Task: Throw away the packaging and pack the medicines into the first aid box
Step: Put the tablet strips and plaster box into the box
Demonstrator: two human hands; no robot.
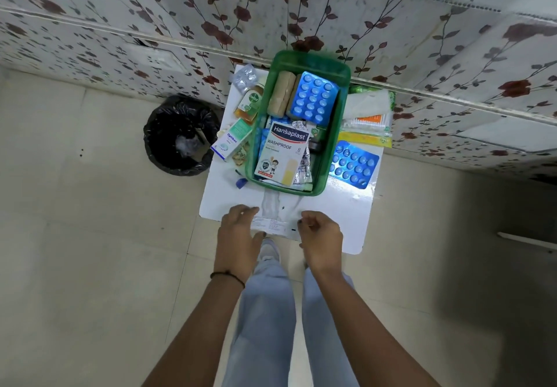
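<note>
Head view. White tabletop (346, 206) against floral wall. Green first aid box (324, 163) at centre toward far edge, already part-filled: bandage roll (281, 93), blue blister sheet (315, 97), Hansaplast box (281, 151).

Left of box, still unpacked: Dettol bottle (250, 102), silver blister strip (244, 78) at far-left corner, Optibex carton (230, 141) overhanging left edge. Right of box: second blue blister sheet (352, 163) near right edge, cotton buds packet (369, 121) and other packets toward far-right corner.

Black-lined bin (180, 136) on floor, just beside left edge of tabletop, scraps already inside.

At near edge: thin white printed strip (271, 225), likely leaflet or wrapper, lying between both hands. Left hand (238, 236), grip loosely apart, fingertips touching strip's left end. Right hand (321, 237) curled; whether clamped on strip's right end cannot be told, fingers hide it.

Judged step: gathering strip for disposal. To do well: pinch flat paper at overhanging edge rather than scrape, fold or crumple into one hand, swing left to bin, drop well inside liner. Then cartons next: Optibex out of carton before packing.
</note>
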